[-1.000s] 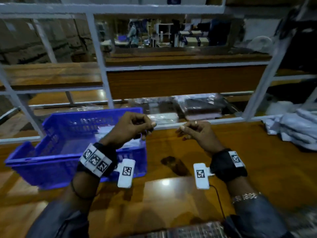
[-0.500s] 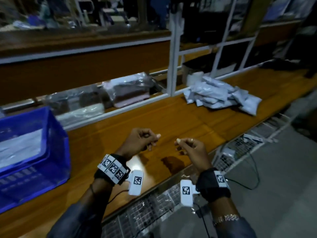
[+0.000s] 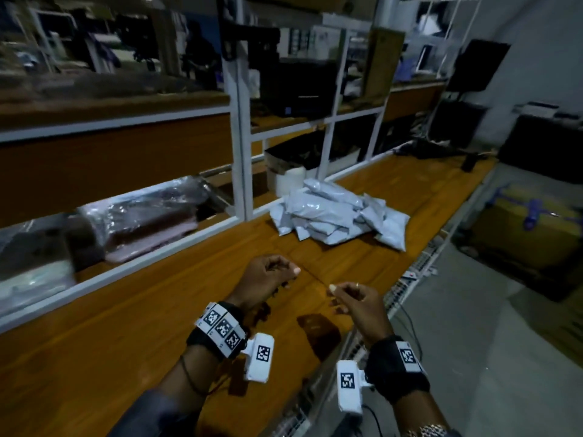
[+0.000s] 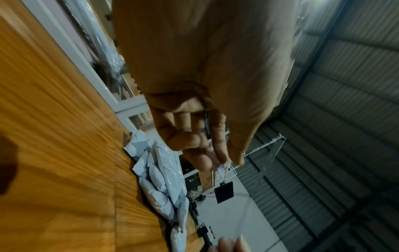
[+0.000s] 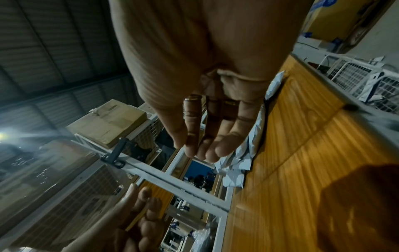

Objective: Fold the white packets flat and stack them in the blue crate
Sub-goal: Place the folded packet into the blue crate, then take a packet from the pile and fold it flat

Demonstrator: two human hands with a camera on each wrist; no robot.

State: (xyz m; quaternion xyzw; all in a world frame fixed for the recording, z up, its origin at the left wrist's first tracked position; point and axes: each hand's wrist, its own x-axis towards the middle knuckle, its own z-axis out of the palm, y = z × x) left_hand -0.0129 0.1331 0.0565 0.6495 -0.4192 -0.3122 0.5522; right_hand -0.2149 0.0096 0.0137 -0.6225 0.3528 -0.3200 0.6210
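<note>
A loose pile of white packets [image 3: 337, 216] lies on the wooden table [image 3: 157, 310] at the far right, well beyond both hands; it also shows in the wrist views [image 4: 159, 179] [image 5: 248, 153]. My left hand [image 3: 290, 275] hovers above the table with fingers loosely curled and thumb near the forefinger [image 4: 224, 162]. I see nothing held in it. Just right of it, my right hand [image 3: 334, 294] hangs over the table's front edge, fingers relaxed and empty [image 5: 200, 153]. The blue crate is out of view.
A white metal frame [image 3: 239, 152] runs along the back of the table, with clear-wrapped bundles [image 3: 142, 222] behind its lower rail. A white roll [image 3: 290, 181] stands behind the pile. Wire racking [image 3: 407, 279] and grey floor lie right of the table edge.
The view has swung right: the blue crate has left the frame and the packet pile has come toward the centre. Both hands keep the same pose, side by side.
</note>
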